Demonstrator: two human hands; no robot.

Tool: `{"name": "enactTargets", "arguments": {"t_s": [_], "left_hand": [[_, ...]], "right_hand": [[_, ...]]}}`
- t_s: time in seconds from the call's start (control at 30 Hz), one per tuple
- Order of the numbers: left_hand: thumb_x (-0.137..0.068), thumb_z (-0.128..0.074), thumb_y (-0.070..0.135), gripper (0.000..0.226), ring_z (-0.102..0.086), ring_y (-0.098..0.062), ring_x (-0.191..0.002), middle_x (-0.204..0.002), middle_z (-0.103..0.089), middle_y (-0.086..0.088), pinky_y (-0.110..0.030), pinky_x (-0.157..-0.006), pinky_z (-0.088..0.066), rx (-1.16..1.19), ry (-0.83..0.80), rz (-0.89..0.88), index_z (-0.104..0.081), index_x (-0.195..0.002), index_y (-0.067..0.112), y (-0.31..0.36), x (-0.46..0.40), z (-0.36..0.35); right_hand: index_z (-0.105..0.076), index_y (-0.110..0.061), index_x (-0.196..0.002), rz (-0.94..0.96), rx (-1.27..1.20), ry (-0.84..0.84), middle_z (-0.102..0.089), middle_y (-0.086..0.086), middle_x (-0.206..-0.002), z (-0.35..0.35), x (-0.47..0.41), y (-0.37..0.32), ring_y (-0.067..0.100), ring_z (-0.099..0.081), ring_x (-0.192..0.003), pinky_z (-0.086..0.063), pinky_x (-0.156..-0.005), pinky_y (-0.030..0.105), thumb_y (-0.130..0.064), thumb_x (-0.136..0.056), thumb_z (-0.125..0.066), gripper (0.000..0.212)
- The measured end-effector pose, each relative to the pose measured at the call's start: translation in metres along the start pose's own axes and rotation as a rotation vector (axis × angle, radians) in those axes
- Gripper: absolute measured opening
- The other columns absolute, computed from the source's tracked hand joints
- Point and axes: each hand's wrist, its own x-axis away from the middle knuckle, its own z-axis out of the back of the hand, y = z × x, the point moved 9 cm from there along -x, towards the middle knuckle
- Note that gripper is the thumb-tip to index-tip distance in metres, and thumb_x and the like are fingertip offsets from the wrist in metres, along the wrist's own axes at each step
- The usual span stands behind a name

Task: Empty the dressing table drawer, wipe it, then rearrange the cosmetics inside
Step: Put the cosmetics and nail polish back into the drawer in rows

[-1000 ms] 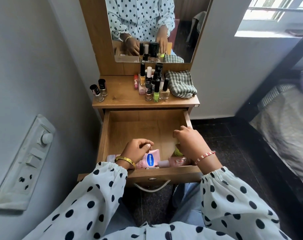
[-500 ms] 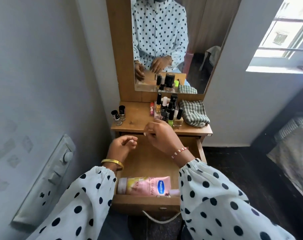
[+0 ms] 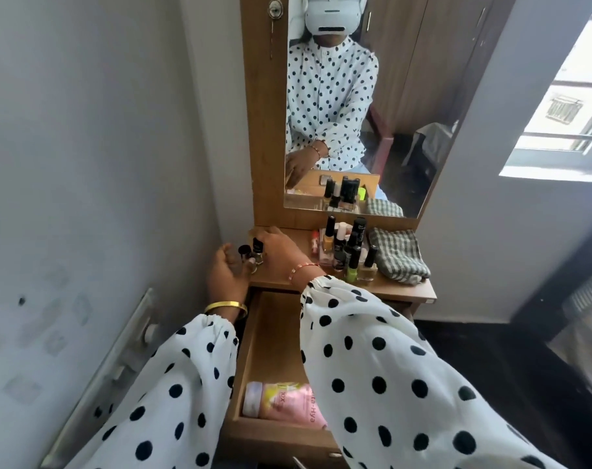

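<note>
The dressing table drawer [image 3: 274, 336] is pulled open below me, and a pink lotion bottle [image 3: 284, 404] lies on its side at the front. Both hands are up at the left end of the tabletop [image 3: 399, 294], around two small black-capped bottles. My left hand [image 3: 226, 274], with a gold bangle, cups round the nearer small bottle [image 3: 244, 251]. Reaching across from the right, my right hand [image 3: 282, 252] pinches the other small bottle [image 3: 257, 248] with its fingertips. My sleeves hide most of the drawer's right side.
A cluster of several nail polish bottles and cosmetics [image 3: 345, 253] stands mid-tabletop, with a folded checked cloth [image 3: 397, 260] to its right. The mirror [image 3: 355, 113] rises behind. A switch panel [image 3: 132, 350] is on the left wall; a bed edge [image 3: 585, 316] is at right.
Both hands have left the drawer and moved up and left to the two small bottles on the tabletop. My head has tilted up, so the mirror fills more of the view.
</note>
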Motion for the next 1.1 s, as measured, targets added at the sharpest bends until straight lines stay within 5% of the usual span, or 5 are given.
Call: {"name": "enactTargets", "arguments": {"t_s": [0.1, 0.37, 0.77, 0.87, 1.1], "left_hand": [[-0.082, -0.065, 0.015, 0.051, -0.055, -0.035, -0.114, -0.126, -0.057, -0.019, -0.048, -0.098, -0.045, -0.025, -0.038, -0.01, -0.046, -0.128, 0.006, -0.003, -0.007, -0.007], [-0.078, -0.065, -0.001, 0.05, -0.059, -0.033, -0.11, -0.122, -0.059, -0.021, -0.039, -0.096, -0.044, -0.013, -0.025, -0.013, -0.048, -0.125, 0.0, -0.007, -0.02, -0.014], [-0.078, -0.064, 0.003, 0.032, -0.062, -0.032, -0.101, -0.11, -0.066, -0.019, -0.036, -0.092, -0.048, -0.082, -0.04, -0.086, -0.063, -0.111, 0.003, -0.008, -0.009, -0.012], [-0.077, -0.067, 0.002, 0.034, -0.061, -0.02, -0.092, -0.101, -0.065, -0.008, -0.027, -0.085, -0.045, -0.008, -0.041, -0.108, -0.063, -0.11, 0.002, -0.005, 0.014, -0.009], [-0.072, -0.072, -0.001, 0.033, -0.058, -0.019, -0.081, -0.097, -0.066, -0.017, -0.027, -0.077, -0.046, -0.093, -0.184, -0.123, -0.063, -0.104, -0.001, -0.033, 0.05, -0.022]], "right_hand": [[-0.036, -0.01, -0.139, 0.007, 0.027, -0.028, -0.048, 0.013, -0.137, -0.009, -0.008, 0.002, 0.029, -0.036, -0.131, -0.034, -0.106, 0.035, -0.023, -0.083, -0.064, 0.065], [-0.058, -0.004, -0.112, -0.048, -0.125, 0.131, -0.054, 0.017, -0.119, 0.011, -0.002, 0.013, 0.031, -0.054, -0.108, -0.044, -0.092, 0.033, 0.009, -0.08, -0.048, 0.036], [-0.061, -0.003, -0.1, -0.095, -0.443, 0.341, -0.063, 0.01, -0.105, 0.021, 0.038, 0.036, 0.021, -0.06, -0.091, -0.047, -0.072, 0.013, 0.007, -0.078, -0.06, 0.024], [-0.062, -0.008, -0.099, -0.121, -0.513, 0.409, -0.064, 0.004, -0.101, 0.023, 0.064, 0.045, 0.017, -0.063, -0.086, -0.052, -0.074, 0.021, 0.002, -0.08, -0.062, 0.021], [-0.064, -0.008, -0.104, -0.214, -0.548, 0.372, -0.065, -0.002, -0.095, -0.017, 0.108, 0.076, 0.007, -0.059, -0.08, -0.049, -0.071, 0.007, 0.0, -0.079, -0.067, 0.026]]}}
